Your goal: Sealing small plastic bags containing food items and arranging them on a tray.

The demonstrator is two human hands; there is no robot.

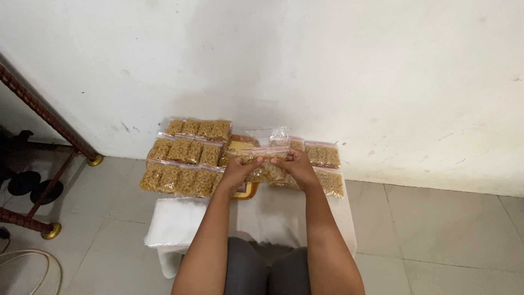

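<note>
My left hand (pixel 236 170) and my right hand (pixel 298 165) both grip the top strip of one small clear zip bag of pasta (pixel 266 164), held between them above a low white table (pixel 284 216). Fingertips of both hands pinch the bag's red-lined seal. Rows of filled pasta bags (pixel 185 155) lie on the table to the left. More filled bags (pixel 323 155) lie to the right, behind my right hand. An orange-yellow tray (pixel 240 146) shows partly under my left hand.
A stack of empty clear bags (pixel 177 221) lies on the table's near left corner. The white wall (pixel 327 65) stands right behind the table. A dark wooden furniture frame with brass feet (pixel 52 231) is at the left, on grey floor tiles.
</note>
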